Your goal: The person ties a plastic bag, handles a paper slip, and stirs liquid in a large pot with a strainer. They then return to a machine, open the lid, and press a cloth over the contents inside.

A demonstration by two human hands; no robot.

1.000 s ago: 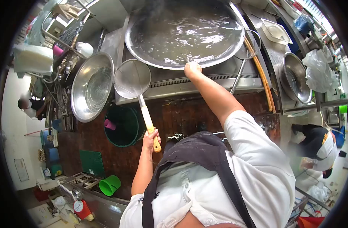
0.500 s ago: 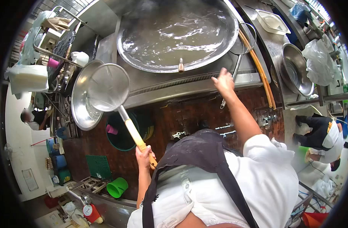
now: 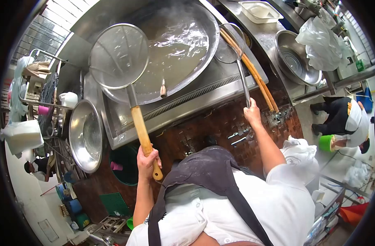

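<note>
My left hand [image 3: 147,162] is closed round the wooden handle of a large round mesh strainer [image 3: 120,56], whose mesh is over the left part of a big pan of cloudy liquid [image 3: 175,55]. My right hand [image 3: 252,113] grips the end of the metal handle of a wire skimmer [image 3: 230,42]. The skimmer's round head is at the pan's right rim, beside long wooden sticks [image 3: 253,69]. A short wooden-tipped piece [image 3: 163,88] shows at the pan's near edge.
A steel bowl [image 3: 86,136] is left of the stove, another basin [image 3: 294,59] on the right counter near a white tray [image 3: 261,11]. A dark green bin [image 3: 124,172] is on the floor. One person bends at right [image 3: 347,119]; another person [image 3: 40,168] is at far left.
The strainer has moved from above the left steel bowl to over the pan. My right hand, open before, has closed on the skimmer's handle. The view has turned.
</note>
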